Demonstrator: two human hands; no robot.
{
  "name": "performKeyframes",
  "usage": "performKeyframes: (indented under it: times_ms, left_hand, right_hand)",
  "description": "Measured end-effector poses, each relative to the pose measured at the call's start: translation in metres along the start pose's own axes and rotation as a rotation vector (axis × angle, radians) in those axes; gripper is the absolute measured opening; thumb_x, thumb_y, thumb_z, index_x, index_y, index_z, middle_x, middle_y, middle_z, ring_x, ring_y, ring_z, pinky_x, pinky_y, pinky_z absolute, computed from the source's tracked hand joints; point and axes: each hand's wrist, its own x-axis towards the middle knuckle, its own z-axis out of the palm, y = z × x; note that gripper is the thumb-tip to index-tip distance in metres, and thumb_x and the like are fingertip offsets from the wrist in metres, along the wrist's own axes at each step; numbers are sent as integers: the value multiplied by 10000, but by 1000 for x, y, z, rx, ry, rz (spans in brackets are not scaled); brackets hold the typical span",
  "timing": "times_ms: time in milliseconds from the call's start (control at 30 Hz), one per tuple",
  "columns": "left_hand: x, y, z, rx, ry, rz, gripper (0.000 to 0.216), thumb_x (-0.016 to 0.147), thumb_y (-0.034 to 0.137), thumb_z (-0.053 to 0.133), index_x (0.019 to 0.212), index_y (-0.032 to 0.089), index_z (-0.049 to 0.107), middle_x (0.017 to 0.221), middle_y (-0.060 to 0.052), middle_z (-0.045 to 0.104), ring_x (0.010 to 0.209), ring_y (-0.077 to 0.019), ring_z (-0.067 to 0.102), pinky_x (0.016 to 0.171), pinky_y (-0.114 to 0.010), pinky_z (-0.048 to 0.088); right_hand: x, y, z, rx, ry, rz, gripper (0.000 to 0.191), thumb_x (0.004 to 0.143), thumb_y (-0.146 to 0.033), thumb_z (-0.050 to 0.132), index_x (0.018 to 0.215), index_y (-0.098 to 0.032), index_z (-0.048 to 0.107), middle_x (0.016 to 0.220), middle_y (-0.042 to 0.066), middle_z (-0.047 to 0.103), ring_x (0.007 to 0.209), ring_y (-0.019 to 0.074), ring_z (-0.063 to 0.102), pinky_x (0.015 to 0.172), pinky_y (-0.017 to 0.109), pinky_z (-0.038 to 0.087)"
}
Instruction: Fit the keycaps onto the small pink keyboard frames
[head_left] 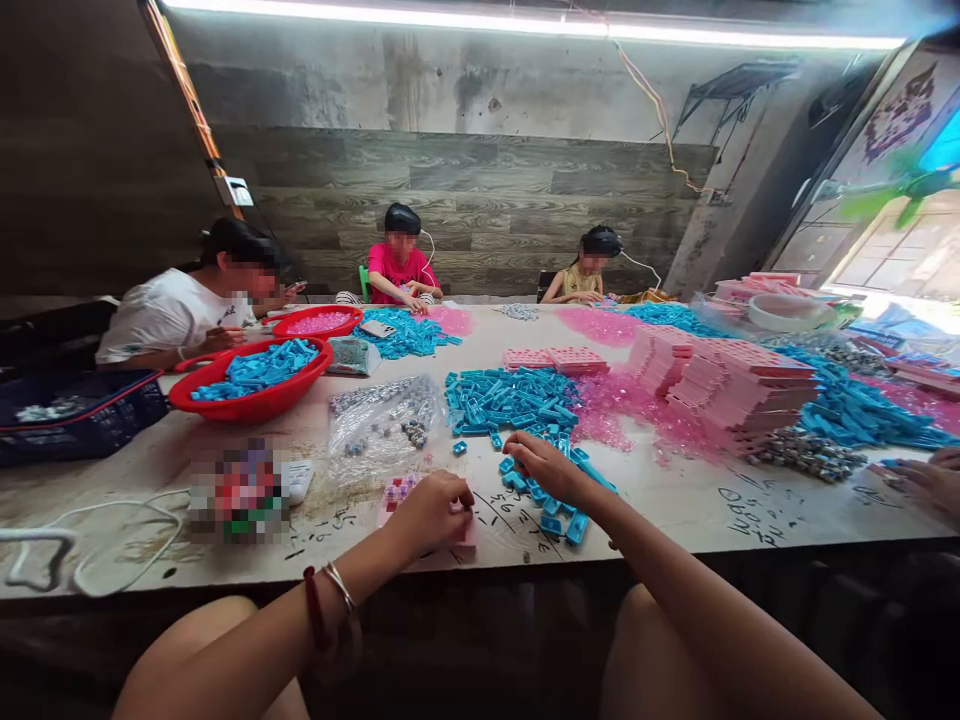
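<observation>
My left hand [433, 508] rests closed on a small pink tray [397, 493] near the table's front edge, fingers curled over its right end. My right hand [546, 466] lies over a scatter of small blue plastic pieces [559, 500], fingers bent and pinching among them; what it holds is too small to name. Just beyond it sits a larger heap of blue pieces [510, 398]. A clear bag of small metal parts [384, 425] lies left of that heap.
A red bowl of blue pieces [251, 378] and a second red bowl [319, 322] stand at the left. Stacked pink trays [720, 385], pink beads [622, 410] and more blue heaps fill the right. Three people sit across the table; another person's hand [930, 478] shows at the right edge.
</observation>
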Motion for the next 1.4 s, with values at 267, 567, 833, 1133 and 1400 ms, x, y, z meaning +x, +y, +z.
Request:
performKeyframes:
  times_ms: [267,567,833,1133,1400]
  left_hand:
    - [-6,2,7,54,27,32,222,736,68,504,761,180,694,821,-41,655,848,-180,556,785,-285,422]
    - [-6,7,0,52,-6,-32,272,727,40,479,814,163,706,882,-40,662,843,-157,585,805,-256,430]
    - [-10,7,1,96,-61,-3,267,715,29,428,677,142,667,825,-46,630,783,-145,574,749,-233,433]
    - [-10,7,7,125,-36,-29,309,724,20,406,745,145,688,848,-58,641,841,-170,576,780,-260,436]
    - [-11,8,8,111,-16,-41,323,740,22,395,800,145,687,878,-65,637,873,-171,574,810,-260,440]
  right_hand:
    - [-6,-5,2,-84,-131,-43,290,813,-404,489,959,-154,492,667,-9,541,586,121,473,539,232,354]
    - [-11,-11,4,-168,-207,-141,275,771,-355,587,957,-157,551,820,50,625,734,166,573,645,272,436]
    - [-11,-9,5,-200,-221,-138,265,804,-355,555,977,-154,557,851,65,639,763,175,584,665,285,441]
    - [-7,0,9,-184,-229,-143,294,808,-397,532,983,-162,550,846,62,633,764,178,579,662,290,444]
    - [-7,1,10,-194,-242,-152,308,821,-420,505,980,-161,550,842,61,623,757,178,565,655,289,437]
